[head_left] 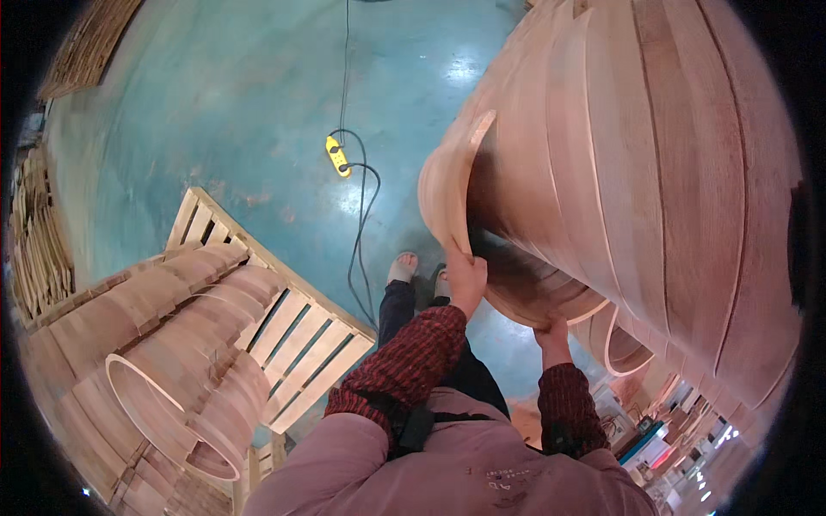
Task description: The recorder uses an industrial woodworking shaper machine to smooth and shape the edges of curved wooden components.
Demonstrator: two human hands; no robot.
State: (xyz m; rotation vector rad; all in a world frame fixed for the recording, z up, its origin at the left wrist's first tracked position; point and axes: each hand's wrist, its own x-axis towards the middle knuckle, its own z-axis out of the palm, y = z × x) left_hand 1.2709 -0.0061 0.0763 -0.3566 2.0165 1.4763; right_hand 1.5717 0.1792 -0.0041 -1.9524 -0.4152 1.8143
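Note:
Both my hands grip the rim of a curved wooden panel [446, 191], a thin pale-brown shell bent into a round, open form. My left hand [466, 282] is closed around its near left edge. Further right, my right hand [551, 337] holds the lower edge, its fingers partly hidden by the rim. Beside the panel rises a tall stack of similar curved wooden panels [680, 172] that fills the right side. Where the held panel meets the stack, I cannot tell whether they touch.
A slatted wooden pallet [301, 353] at the lower left carries more curved wooden shells [185, 361]. On the blue-green floor [241, 112] lies a yellow power strip [338, 156] with a black cable [365, 232] running close to my feet. Wooden sheets [39, 241] are stacked at the far left.

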